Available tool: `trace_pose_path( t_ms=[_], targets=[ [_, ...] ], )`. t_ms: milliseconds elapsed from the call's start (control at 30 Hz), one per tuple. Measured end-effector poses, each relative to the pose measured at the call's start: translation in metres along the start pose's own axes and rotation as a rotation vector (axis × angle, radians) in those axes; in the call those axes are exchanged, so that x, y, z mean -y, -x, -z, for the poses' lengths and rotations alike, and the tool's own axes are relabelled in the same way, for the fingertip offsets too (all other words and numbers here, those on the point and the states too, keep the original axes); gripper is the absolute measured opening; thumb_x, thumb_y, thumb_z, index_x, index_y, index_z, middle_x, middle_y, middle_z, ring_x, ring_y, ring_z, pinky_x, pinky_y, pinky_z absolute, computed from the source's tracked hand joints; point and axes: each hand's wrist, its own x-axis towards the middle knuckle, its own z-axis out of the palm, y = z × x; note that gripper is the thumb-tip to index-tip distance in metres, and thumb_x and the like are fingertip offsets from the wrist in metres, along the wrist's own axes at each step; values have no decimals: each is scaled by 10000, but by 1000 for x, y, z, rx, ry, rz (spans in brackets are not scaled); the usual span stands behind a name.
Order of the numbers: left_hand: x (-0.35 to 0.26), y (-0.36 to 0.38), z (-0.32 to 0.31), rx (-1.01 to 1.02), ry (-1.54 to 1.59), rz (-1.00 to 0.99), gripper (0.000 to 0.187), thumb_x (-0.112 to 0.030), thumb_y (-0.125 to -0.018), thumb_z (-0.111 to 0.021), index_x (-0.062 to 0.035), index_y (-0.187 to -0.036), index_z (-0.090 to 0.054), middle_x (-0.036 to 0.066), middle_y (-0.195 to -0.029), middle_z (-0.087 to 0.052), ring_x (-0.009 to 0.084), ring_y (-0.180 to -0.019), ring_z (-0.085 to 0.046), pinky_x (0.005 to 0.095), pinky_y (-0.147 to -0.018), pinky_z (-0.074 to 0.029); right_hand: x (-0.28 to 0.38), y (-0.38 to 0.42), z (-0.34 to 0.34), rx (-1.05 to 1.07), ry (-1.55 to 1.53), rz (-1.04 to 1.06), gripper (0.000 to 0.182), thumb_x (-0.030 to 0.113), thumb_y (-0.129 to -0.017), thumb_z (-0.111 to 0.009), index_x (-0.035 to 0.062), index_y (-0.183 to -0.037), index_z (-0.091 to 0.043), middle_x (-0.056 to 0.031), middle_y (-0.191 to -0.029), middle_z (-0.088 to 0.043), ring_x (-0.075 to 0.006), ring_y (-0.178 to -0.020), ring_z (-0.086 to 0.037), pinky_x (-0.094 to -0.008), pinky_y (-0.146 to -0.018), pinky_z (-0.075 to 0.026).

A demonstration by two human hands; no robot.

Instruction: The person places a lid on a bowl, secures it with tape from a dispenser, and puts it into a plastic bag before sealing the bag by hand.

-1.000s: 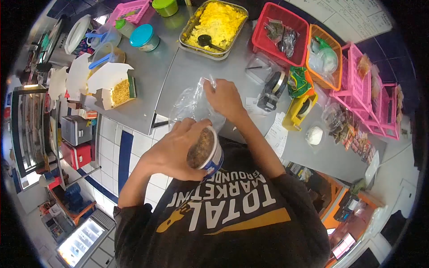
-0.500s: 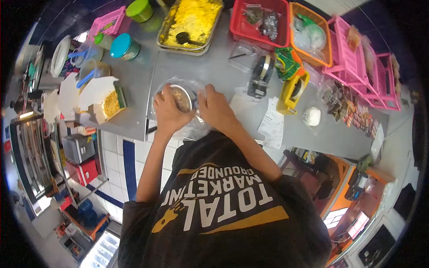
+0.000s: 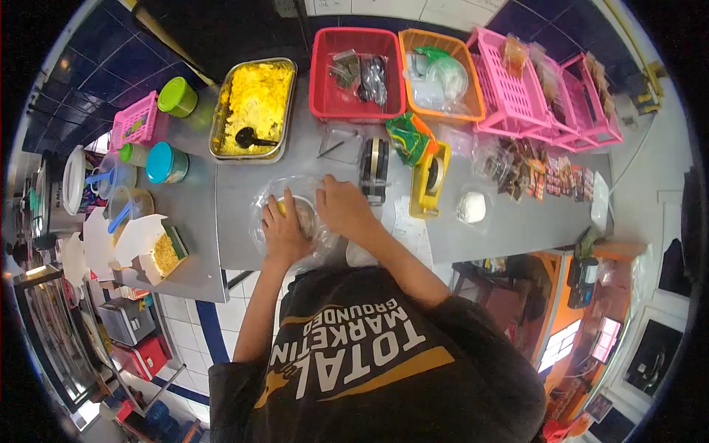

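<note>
A round, pale-rimmed bowl (image 3: 303,214) with brownish contents sits in a clear plastic bag (image 3: 260,203) near the front edge of the metal counter. My left hand (image 3: 286,230) lies over the bowl's left side, with its fingers gripping the rim and part of the contents covered. On the bowl's right, my right hand (image 3: 344,209) has its fingers closed at the edge of the plastic. The fingertips partly hide the plastic they pinch.
An open carton of noodles (image 3: 164,253) stands left. Behind are a glass tray of yellow food (image 3: 258,103) with a black spoon, a red basket (image 3: 357,111) and an orange basket (image 3: 443,114). A yellow tape dispenser (image 3: 428,184) and a receipt (image 3: 410,236) lie right.
The camera view has shifted, showing more of the counter's back. My left fingers reach further across the bowl's rim, while my right hand stays at the plastic beside it.
</note>
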Motion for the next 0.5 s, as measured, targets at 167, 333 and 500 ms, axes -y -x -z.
trace_pose_path(
  t_ms=[167,333,500],
  targets=[
    [14,19,27,-57,-197,20,1070,-318,-729,-778,-97,-1552,-132,333,-1506,-195,522,-1378,-223,669,-1067,-231,-29,-67,47,306,66,113,437,409,-868,-565,-19,-895,-649,-254,-841,-679,-418,-845,-676,-520,-800,-527],
    [30,4,55,-178,-255,188,873,-269,-787,-714,-74,-1505,-257,325,-1409,-351,489,-1284,-387,585,-1009,-364,-67,-213,70,-433,338,-17,325,326,-816,-672,11,-896,-686,-219,-824,-695,-348,-824,-700,-437,-725,-559],
    [59,-13,52,-177,10,224,417,-155,-804,-661,-33,-1182,-531,237,-1013,-623,408,-915,-635,483,-727,-524,-131,-290,36,-317,696,-35,218,244,-823,-649,35,-877,-686,-187,-809,-702,-347,-781,-716,-468,-662,-571]
  ],
)
